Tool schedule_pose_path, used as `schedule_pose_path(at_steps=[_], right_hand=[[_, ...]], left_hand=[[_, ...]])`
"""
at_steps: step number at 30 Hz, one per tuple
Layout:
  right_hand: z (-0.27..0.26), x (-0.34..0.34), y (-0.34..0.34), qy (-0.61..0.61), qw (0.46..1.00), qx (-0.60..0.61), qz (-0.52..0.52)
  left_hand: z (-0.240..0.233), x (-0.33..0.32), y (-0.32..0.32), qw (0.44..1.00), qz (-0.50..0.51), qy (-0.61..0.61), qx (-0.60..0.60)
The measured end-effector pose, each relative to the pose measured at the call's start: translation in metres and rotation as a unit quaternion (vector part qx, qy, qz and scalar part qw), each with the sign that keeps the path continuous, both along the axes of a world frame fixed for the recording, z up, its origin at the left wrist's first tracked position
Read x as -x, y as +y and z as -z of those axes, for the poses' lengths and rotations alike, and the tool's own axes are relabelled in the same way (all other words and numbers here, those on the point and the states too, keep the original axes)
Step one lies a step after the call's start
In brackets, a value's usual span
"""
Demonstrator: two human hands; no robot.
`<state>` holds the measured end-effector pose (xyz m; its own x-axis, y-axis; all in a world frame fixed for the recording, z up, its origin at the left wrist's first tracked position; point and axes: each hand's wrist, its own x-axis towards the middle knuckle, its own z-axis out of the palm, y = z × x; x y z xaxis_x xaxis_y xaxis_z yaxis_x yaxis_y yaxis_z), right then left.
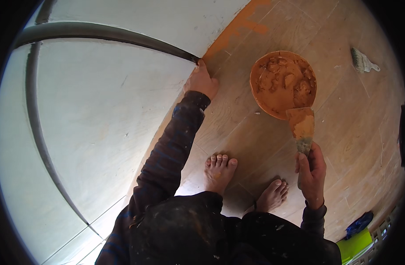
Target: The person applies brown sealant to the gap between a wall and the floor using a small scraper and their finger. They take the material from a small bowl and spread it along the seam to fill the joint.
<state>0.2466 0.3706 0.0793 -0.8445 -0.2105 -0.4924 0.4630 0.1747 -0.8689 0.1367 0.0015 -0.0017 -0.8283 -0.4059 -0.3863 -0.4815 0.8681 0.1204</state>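
My right hand point(311, 175) grips a putty knife point(303, 126) by its handle. Orange paste coats its blade, whose tip overlaps the near rim of a round tub point(253, 84) in view. Lumpy orange paste point(278, 92) fills much of that tub. On the left, my left hand point(201, 79) reaches to the foot of a pale wall point(100, 86). One finger touches the end of a dark strip point(123, 34) that runs across the wall; the other fingers are partly hidden, so whether they hold anything cannot be seen.
Orange smears point(235, 29) mark the wood-look floor point(341, 132) along the wall. A paintbrush point(364, 61) lies at the upper right. My bare feet point(220, 174) stand below the tub. A blue bag point(359, 225) and a lime-green object point(354, 245) are at the lower right.
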Motion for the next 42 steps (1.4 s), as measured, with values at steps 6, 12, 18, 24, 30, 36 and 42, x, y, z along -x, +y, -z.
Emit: schedule_pose_path(at_steps=[6, 12, 18, 24, 30, 36, 42], right_hand=[[-0.002, 0.000, 0.000, -0.004, 1.000, -0.012, 0.003], [-0.003, -0.002, 0.001, 0.003, 1.000, -0.013, 0.006], [0.000, -0.004, 0.004, -0.003, 1.000, -0.008, 0.014], [-0.001, -0.001, 0.001, 0.001, 1.000, -0.010, -0.001], [-0.001, -0.003, 0.000, 0.000, 1.000, -0.005, 0.009], [-0.005, -0.002, 0.001, -0.005, 0.999, -0.007, 0.033], [-0.007, -0.005, 0.008, -0.005, 0.999, -0.020, 0.026]], left_hand=[[-0.024, -0.014, 0.012, 0.998, 0.030, -0.050, -0.030], [0.000, -0.013, 0.003, 1.000, -0.021, 0.015, -0.015], [0.011, -0.007, -0.005, 1.000, 0.013, 0.016, -0.001], [-0.027, -0.015, 0.002, 0.996, 0.044, -0.062, -0.037], [-0.002, -0.003, 0.000, 0.997, 0.030, -0.029, 0.071], [-0.006, 0.007, 0.031, 0.985, 0.034, -0.119, 0.118], [-0.018, -0.003, 0.031, 0.989, 0.030, -0.096, 0.107]])
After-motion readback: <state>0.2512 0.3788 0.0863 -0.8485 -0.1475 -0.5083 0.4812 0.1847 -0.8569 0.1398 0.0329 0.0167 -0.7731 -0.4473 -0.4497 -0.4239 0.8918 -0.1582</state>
